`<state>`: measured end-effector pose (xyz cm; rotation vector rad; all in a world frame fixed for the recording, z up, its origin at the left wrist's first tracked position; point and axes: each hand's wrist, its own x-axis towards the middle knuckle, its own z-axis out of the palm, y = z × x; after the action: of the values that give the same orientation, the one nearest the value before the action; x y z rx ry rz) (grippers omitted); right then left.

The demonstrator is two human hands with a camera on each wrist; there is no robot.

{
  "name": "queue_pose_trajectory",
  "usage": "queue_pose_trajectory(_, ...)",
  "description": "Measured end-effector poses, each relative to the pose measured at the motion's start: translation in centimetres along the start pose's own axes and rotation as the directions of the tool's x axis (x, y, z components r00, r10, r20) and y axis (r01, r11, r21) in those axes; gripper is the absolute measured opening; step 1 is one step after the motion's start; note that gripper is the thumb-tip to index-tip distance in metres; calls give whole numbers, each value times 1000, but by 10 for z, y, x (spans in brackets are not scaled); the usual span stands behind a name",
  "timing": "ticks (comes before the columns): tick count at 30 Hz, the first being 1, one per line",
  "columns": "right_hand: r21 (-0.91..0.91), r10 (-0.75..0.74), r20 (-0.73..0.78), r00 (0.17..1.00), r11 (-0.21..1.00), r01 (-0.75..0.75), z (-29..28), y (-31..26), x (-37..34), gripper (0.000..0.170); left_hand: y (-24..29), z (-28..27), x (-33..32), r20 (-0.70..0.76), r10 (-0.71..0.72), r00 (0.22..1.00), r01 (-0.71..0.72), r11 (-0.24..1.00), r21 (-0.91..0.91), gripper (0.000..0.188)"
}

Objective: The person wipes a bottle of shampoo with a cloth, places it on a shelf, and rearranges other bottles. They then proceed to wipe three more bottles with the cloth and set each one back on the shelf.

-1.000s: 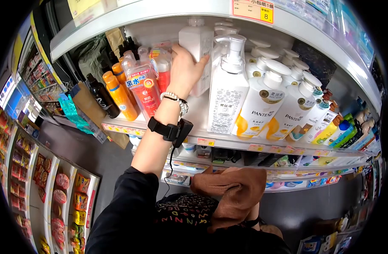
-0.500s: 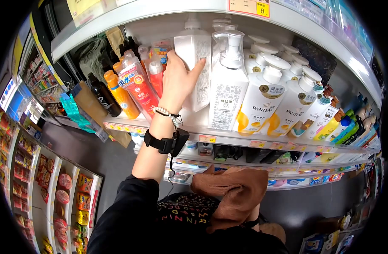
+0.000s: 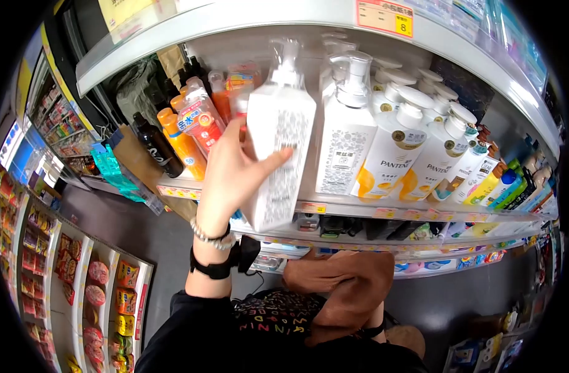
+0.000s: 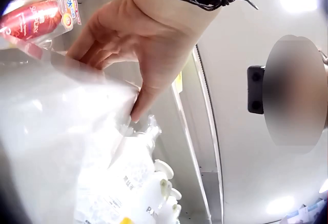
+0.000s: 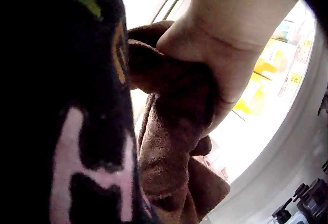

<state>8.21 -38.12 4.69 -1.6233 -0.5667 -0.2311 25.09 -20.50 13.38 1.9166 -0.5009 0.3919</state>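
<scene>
My left hand (image 3: 234, 171) grips a white pump bottle (image 3: 279, 121) with a grey floral print and clear wrap round its pump, thumb across the printed face. The bottle leans slightly and overlaps the shelf's front edge in the head view. Seen from the left wrist, its pale side (image 4: 46, 131) fills the lower left. A matching white pump bottle (image 3: 345, 146) stands on the shelf just to the right. Low by the body, my right hand (image 5: 220, 55) holds a brown cloth (image 5: 169, 137); in the head view the cloth covers that hand.
Left of the held bottle stand a pink-red sunscreen bottle (image 3: 200, 121), orange bottles (image 3: 185, 146) and a black bottle (image 3: 157, 146). Pantene pump bottles (image 3: 390, 152) line the right side. An upper shelf edge (image 3: 259, 18) curves overhead. Snack racks (image 3: 98, 298) stand at lower left.
My left hand has drawn the white pump bottle forward and down from deeper on the shelf, toward the body. The brown cloth stays about where it was.
</scene>
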Motion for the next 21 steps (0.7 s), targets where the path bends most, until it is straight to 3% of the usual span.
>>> queue_pose_trajectory(2, -28, -65, -2, 998, 997, 65, 1, -5, 11, 37, 2, -12, -23, 47, -45, 998, 51, 992, -119, 57)
queue_pose_trajectory(5, -86, -220, -31, 975, 972, 217, -2, -11, 35, 37, -4, -34, -61, 86, -95, 992, 101, 992, -75, 64)
queue_pose_trajectory(6, -92, -247, -87, 965, 967, 239, -4, -15, 42, 36, -11, -39, -76, 56, -107, 993, 112, 989, -95, 66)
queue_pose_trajectory(8, -130, -295, -180, 938, 953, 274, -3, -19, 59, 35, -31, -49, -100, 14, -2, 1000, 3, 996, -89, 70)
queue_pose_trajectory(10, -158, -309, -220, 925, 947, 279, 7, -22, 74, 34, -38, -57, -124, 6, -91, 996, 91, 984, -150, 74)
queue_pose_trajectory(12, -185, -306, -210, 929, 945, 270, 26, -17, 86, 33, -40, -61, -145, -65, -88, 994, 83, 994, -64, 75)
queue_pose_trajectory(16, -313, -291, -154, 944, 921, 233, 83, -8, 95, 33, -38, -71, -173, 3, 187, 982, -182, 949, 258, 74)
queue_pose_trajectory(19, -425, -270, -186, 945, 889, 171, 119, 3, 98, 35, -46, -83, -194, 24, 47, 999, -52, 953, 297, 77)
queue_pose_trajectory(21, -486, -252, -213, 944, 865, 122, 133, 11, 96, 37, -45, -93, -203, -9, 49, 999, -44, 944, 326, 76)
